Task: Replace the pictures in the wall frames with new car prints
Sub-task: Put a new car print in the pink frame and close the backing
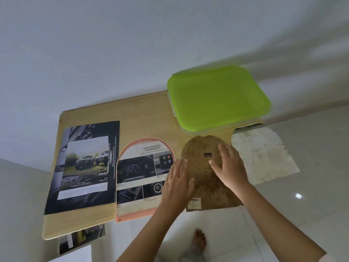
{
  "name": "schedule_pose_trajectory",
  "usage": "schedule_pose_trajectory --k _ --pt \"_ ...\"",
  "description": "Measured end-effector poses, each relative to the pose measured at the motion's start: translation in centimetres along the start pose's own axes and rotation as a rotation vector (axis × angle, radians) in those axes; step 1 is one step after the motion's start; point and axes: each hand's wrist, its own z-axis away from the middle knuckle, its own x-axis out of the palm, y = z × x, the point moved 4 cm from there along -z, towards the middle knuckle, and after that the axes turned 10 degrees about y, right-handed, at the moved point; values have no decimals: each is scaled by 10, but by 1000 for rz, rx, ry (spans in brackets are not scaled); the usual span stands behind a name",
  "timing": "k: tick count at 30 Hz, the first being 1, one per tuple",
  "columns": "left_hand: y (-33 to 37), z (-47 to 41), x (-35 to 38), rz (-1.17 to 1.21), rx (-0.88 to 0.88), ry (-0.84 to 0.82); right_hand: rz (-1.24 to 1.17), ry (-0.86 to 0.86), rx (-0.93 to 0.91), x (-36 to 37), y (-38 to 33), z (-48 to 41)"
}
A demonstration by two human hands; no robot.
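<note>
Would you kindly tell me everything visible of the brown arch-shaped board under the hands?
The brown arch-shaped board looks like mottled fibreboard. It lies flat on the wooden table, rounded end away, straight end overhanging the near edge. A black hanger sits near its top, a pale label at a near corner. The left hand and right hand rest on it, fingers straight.

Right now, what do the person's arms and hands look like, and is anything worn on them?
No gloves, rings or watch show on the left hand or the right hand. The left forearm and the right forearm are uncovered. Only at the bottom right corner does a pale sleeve edge appear, on that arm.
</note>
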Motion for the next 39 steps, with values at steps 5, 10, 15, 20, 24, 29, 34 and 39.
schedule_pose_trajectory --k 5,10,15,20,24,29,34,39 --pt "46 8 64 -143 48 -137 -20 -195 -18 8 44 -19" --pt "51 17 88 -235 37 -148 -178 -170 -68 13 44 -22" --pt "48 20 91 -228 49 -150 -225 -77 -85 13 47 -28" --pt "48 22 95 -219 43 -122 -282 -32 -87 13 50 -35" --pt "49 22 95 -204 50 -88 -367 -27 3 12 52 -42" --pt "49 24 95 -203 47 -45 -459 -97 154 8 55 -55" --pt "56 25 96 -181 39 -8 -685 -138 262 -3 60 -51" --pt "62 21 92 -155 75 -4 -963 -87 484 -8 82 -29"
